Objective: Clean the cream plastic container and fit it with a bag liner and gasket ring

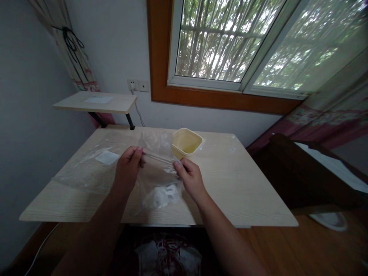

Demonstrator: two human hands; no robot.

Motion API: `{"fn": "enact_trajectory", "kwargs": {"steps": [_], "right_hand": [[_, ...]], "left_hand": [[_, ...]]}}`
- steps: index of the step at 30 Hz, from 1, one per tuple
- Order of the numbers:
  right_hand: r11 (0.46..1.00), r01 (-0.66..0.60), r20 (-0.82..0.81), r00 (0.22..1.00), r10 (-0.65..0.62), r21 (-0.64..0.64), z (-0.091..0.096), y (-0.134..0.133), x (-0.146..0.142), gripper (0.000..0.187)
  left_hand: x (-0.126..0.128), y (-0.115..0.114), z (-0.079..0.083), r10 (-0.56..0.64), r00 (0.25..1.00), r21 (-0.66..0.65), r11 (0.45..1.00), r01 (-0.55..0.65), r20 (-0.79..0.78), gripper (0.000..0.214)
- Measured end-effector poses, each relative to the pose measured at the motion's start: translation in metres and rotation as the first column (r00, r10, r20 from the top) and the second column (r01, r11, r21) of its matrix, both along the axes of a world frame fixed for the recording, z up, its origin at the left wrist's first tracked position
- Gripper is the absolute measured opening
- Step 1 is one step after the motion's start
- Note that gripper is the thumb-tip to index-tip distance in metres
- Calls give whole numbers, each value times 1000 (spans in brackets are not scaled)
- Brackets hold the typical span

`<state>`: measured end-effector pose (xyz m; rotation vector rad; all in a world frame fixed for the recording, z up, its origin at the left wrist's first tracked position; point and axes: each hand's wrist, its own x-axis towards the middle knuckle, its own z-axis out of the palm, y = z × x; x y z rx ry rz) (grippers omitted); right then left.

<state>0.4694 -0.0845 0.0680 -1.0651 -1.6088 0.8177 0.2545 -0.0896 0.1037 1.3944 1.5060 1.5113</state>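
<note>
Beneath an orange-brown wooden window frame (pixel 224 100), a person's two hands work over a pale wood-grain surface (pixel 244 191). The left hand (pixel 128 168), fingers curled closed, and the right hand (pixel 191 178), thumb and fingers pinched, grip opposite ends of one taut stretch of a clear plastic bag (pixel 156 145), held just above the surface. The bag's loose film sags beneath them and spreads left across the surface, bearing one white label (pixel 107 157). One crumpled white item (pixel 161 195), too veiled to identify, shows through the film below the hands. One cream square plastic tub (pixel 186 142) stands just beyond the right hand, against the bag's upper edge. Behind, a small raised shelf (pixel 120 103) carries one white sheet (pixel 99 99), near one wall socket (pixel 132 85). To the right, a patterned curtain (pixel 324 117) hangs above a dark wooden bed frame (pixel 301 168).
</note>
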Motion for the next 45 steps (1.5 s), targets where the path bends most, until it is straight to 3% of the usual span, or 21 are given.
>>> {"fn": "enact_trajectory", "kwargs": {"steps": [3,5,8,10,13,17,25,29,35,40,45], "right_hand": [[1000,-18,9,1000,17,19,0,0,2,34],[1000,-25,-17,1000,25,19,2,0,2,22],[999,-31,-17,999,32,27,5,2,1,29],[996,-44,22,999,42,74,7,3,3,15],[987,-20,24,1000,16,158,10,1,8,16],[986,72,-70,996,-62,151,14,-2,16,20],[981,177,-343,929,-138,83,19,3,19,18],[964,210,-393,910,-132,162,25,9,20,39],[990,79,-275,960,-44,118,15,14,21,74],[998,-43,-119,992,36,-52,7,-1,13,81],[999,3,-83,997,1,52,24,-21,5,77]], "left_hand": [[2,-1,1,-30,999,6,1000,30,36,24],[4,0,0,-114,993,-20,993,115,42,19],[6,3,-2,-286,957,-60,956,289,52,19],[7,3,-3,-341,940,-76,937,341,18,23],[7,2,-1,-273,961,-56,961,271,-37,7],[4,0,4,-140,990,-25,990,140,-21,29],[4,3,6,-37,999,-42,998,36,-33,37],[4,8,8,-51,998,-17,999,50,-46,37],[4,14,16,-104,993,11,995,104,50,41],[5,18,34,-213,922,16,975,220,322,43],[9,12,60,-299,835,51,949,311,463,46]]}}
